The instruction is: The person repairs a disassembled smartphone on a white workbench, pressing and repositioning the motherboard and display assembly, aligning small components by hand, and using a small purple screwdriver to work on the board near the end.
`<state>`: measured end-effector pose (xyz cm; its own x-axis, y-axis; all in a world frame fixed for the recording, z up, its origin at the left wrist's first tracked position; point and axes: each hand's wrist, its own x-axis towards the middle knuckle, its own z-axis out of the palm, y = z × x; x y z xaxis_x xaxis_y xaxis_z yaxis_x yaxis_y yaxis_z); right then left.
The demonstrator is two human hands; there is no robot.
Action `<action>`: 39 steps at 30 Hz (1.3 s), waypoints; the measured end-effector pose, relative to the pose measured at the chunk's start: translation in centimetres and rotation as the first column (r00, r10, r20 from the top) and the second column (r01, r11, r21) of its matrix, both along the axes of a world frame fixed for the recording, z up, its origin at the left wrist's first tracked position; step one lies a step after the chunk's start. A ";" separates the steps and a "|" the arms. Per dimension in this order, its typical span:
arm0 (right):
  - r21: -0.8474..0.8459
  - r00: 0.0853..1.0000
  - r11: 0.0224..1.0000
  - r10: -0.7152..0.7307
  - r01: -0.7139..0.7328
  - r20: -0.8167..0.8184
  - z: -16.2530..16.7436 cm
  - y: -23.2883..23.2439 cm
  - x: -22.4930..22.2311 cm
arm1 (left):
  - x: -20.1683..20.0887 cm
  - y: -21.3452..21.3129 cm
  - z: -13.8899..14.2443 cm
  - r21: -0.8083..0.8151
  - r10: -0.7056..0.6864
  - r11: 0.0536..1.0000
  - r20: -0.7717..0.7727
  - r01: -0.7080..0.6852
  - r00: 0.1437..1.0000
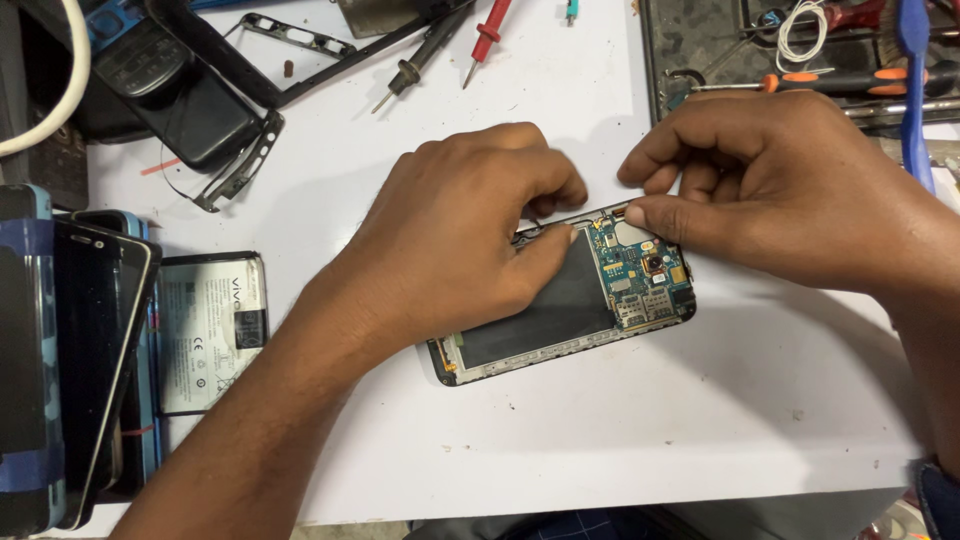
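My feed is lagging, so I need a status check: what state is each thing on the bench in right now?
Opened phone: back cover off, circuit board exposed, lying flat.
Left hand: pressing the phone's upper edge.
Right hand: pinching the phone's top corner.
Battery: out, lying loose.
Multimeter probes: lying unused.
Stacked phones: screens dark.

The left hand (460,235) covers the upper left part of the opened phone (565,305), so that part of its frame is hidden. What its fingertips pinch at the phone's top edge is too small to tell. The right hand (770,185) hides the phone's top right corner, and its forearm runs off the right edge. The stack of phones (70,360) is cut off by the left edge. The tool tray (700,50) and the red and black multimeter probes (440,45) are cropped by the top edge. The loose battery (212,330) has print too small to make out.
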<state>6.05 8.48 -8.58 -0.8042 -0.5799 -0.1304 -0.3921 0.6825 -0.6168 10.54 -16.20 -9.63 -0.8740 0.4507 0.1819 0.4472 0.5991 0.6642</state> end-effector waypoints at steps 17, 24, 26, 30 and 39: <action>-0.003 1.000 1.000 -0.011 0.011 0.021 0.3 -0.1 0.0 | 0.1 0.7 -0.2 -0.009 -0.024 1.000 0.031 0.024 0.999; 0.000 1.000 1.000 -0.006 0.006 0.007 0.1 -0.1 0.0 | 0.2 0.8 -0.3 -0.028 -0.007 1.000 0.022 0.008 1.000; 0.002 1.000 1.000 -0.017 0.017 0.015 0.1 -0.1 0.0 | 0.3 0.8 -0.3 -0.047 -0.002 0.999 0.043 0.004 0.999; 0.015 0.999 1.000 -0.004 0.004 -0.032 0.1 -0.2 0.2 | 0.4 0.8 -0.2 -0.100 0.004 0.995 0.085 0.005 0.996; 0.003 0.999 1.000 -0.031 0.031 -0.035 0.2 -0.6 0.6 | 0.3 0.2 0.1 -0.008 -0.018 1.000 0.129 0.019 0.992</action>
<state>6.65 7.91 -8.38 -0.8258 -0.5543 -0.1042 -0.3921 0.6970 -0.6003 10.88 -16.03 -9.57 -0.8813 0.4681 0.0644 0.3695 0.5979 0.7113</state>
